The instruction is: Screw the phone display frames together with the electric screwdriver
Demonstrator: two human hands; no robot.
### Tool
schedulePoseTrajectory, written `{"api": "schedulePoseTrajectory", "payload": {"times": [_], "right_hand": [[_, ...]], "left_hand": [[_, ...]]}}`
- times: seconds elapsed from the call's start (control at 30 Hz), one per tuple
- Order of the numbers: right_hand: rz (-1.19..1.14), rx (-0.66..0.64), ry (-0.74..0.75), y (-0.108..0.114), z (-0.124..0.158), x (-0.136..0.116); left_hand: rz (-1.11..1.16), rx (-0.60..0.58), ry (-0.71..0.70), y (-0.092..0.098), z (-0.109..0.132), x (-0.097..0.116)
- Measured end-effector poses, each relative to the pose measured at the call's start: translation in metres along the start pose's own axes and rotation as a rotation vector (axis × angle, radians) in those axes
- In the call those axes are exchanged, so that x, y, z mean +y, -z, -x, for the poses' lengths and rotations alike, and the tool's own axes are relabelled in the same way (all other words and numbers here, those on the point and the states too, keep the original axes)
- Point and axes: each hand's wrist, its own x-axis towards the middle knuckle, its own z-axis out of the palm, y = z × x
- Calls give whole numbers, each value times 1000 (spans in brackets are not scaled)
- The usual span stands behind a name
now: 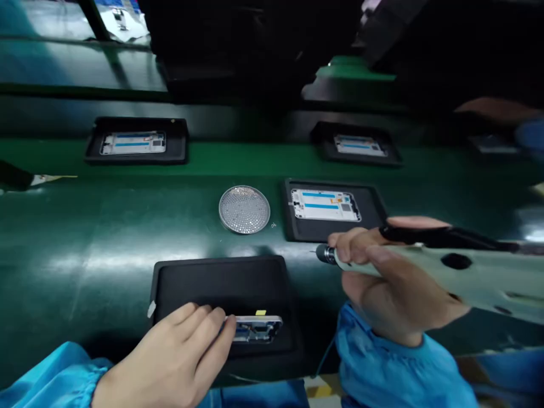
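A green assembly belt (85,226) runs across the view. At six o'clock, on a black mat (221,283), the left hand (170,354) lies with fingers together against a phone frame (257,330); whether it grips cannot be told. At four o'clock, the right hand (395,289) is clamped on an electric screwdriver (459,266). A perforated metal dish (244,209) lies at twelve o'clock.

1. Carrier: glossy dark-green conveyor belt (106,226), running across the view.
2. Front centre: black rectangular rimmed tray (221,277), resting directly on the belt.
3. Centre right: second black rectangular tray (310,232), likewise resting on the belt.
4. Rear: two further black rectangular trays (136,123) (355,158), well apart.
5. Centre: round perforated silver metal disc (244,209), lying flat just beside the second tray.
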Motion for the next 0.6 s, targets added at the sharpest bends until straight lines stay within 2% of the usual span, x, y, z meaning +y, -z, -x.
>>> {"api": "schedulePoseTrajectory", "payload": {"times": [0.1,0.2,0.3,0.47,0.6], "right_hand": [[4,5,6,3,-1,-3],[4,10,-32,4,-3,-5],[15,50,11,5,-4,-5],[-14,-20,63,7,-3,-3],[-21,-34,76,7,-2,-3]], "left_hand": [[75,-30,-6,16,-4,2],[117,-32,23,24,-8,2],[120,-36,44,23,-7,3],[125,-35,77,19,-3,5],[115,-21,34,23,-9,4]]}}
